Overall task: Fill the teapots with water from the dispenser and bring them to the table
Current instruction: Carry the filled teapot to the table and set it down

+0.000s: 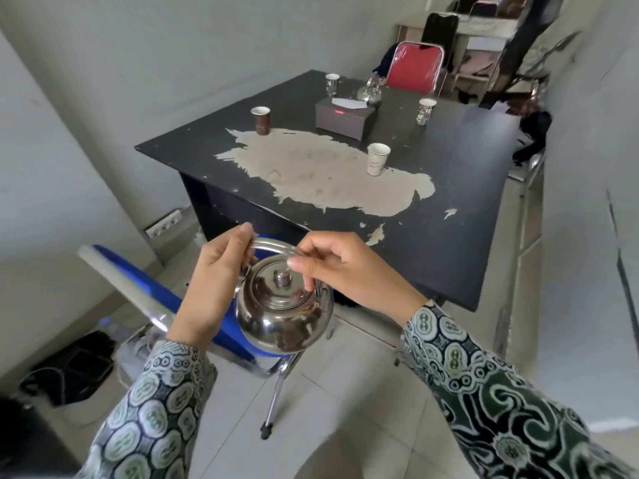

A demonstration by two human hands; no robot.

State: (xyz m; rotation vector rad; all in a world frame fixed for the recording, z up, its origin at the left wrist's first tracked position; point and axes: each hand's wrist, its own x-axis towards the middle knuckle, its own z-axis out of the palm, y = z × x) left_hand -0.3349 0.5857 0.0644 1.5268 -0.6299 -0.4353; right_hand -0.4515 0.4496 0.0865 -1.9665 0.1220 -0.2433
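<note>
Steel teapot (283,312) held by handle, L hand (214,271) & R hand (332,267).

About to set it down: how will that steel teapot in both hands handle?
The teapot looks polished, so probably slippery at the body. Both hands, left and right, grip its hinged-looking handle, so it may swing. Its lid might be loose.

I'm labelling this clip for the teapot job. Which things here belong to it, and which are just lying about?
Belong to the job:
held teapot, gripped by its handle in the left hand and right hand
second teapot on the table
black table

Lying about:
four paper cups, e.g.
tissue box
blue chair
red chair
</note>
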